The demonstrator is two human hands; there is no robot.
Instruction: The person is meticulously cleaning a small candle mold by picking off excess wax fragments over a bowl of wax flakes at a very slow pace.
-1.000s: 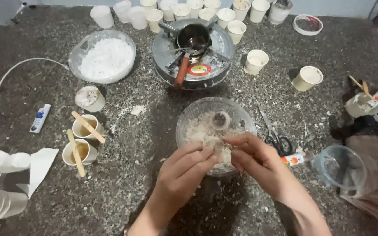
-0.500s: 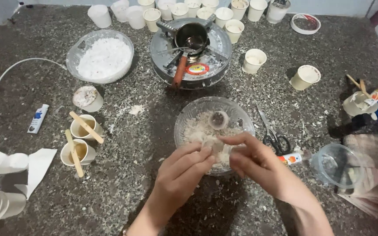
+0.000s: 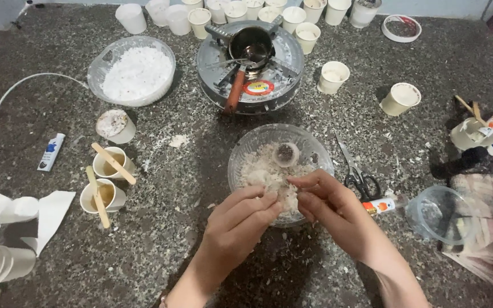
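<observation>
A pale wax lump [image 3: 285,197] is pinched between the nearly closed fingers of the left hand [image 3: 241,219] and right hand [image 3: 332,208], over the glass bowl [image 3: 246,157]; crumbling is best kept above it.

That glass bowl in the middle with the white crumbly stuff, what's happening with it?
A person has both hands over the glass bowl on the speckled table. The left hand and right hand pinch a whitish lump between their fingertips above the crumbly white pieces in it. Behind the bowl, a small pot sits on a round burner. A second bowl of white flakes, paper cups and scissors lie around.
</observation>
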